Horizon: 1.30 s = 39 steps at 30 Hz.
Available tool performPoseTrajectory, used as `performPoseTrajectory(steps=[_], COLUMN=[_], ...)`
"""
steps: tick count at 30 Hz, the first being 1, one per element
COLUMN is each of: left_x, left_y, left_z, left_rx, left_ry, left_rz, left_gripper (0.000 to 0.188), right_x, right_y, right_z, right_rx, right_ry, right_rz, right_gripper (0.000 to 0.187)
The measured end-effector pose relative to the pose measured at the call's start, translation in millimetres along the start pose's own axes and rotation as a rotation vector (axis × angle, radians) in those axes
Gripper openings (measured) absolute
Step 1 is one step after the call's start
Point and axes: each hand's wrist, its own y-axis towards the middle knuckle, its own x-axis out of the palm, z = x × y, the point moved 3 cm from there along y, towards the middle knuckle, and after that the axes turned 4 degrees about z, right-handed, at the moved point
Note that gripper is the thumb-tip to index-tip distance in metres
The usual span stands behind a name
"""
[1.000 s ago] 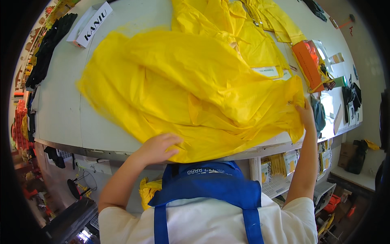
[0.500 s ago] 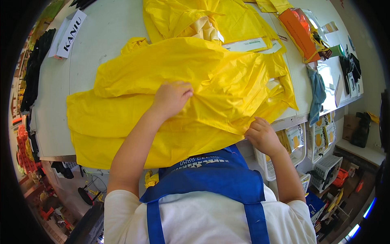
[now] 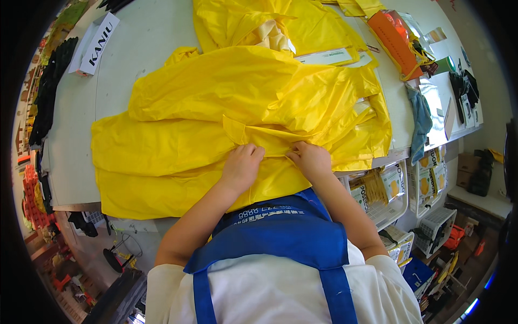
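Note:
A large yellow rain garment [image 3: 199,97] of smooth, shiny fabric lies spread and creased across the table, hanging to the edge nearest me. My left hand [image 3: 244,166] is closed on a fold of it, fingertips pinching the fabric near the middle. Close by on the right, my right hand [image 3: 312,161] pinches the same garment along a seam or edge. A small squarish flap [image 3: 235,130] of the yellow fabric sticks up just beyond my left hand. What lies under my fingertips is partly hidden.
More yellow garments [image 3: 318,29] lie beyond on the white table [image 3: 156,32]. An open white box [image 3: 94,46] stands at far left, an orange box [image 3: 394,40] at far right. A blue cloth [image 3: 419,124] hangs over the edge. White baskets [image 3: 396,210] with packages sit below, right.
My right hand has moved left and away from me, coming close to my left hand. My left hand has come nearer to me. A small flap of fabric now shows raised.

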Motion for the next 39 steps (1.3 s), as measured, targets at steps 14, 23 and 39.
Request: performPoseTrajectory(steps=[14, 23, 39], left_x=[-5, -43, 50], left_y=[-15, -36, 29], left_z=[7, -26, 50], left_rx=[-0.122, -0.237, -0.067], left_ry=[-0.138, -0.281, -0.051], left_rz=[-0.160, -0.311, 0.044], left_gripper=[0.014, 0.015, 0.018], right_x=[-7, -109, -81], right_y=[-18, -6, 4], right_z=[25, 172, 173], right_rx=[-0.083, 0.340, 0.265], right_ry=[-0.047, -0.068, 0.427], right_rz=[0.422, 0.365, 0.120], right_gripper=[0.012, 0.023, 0.027])
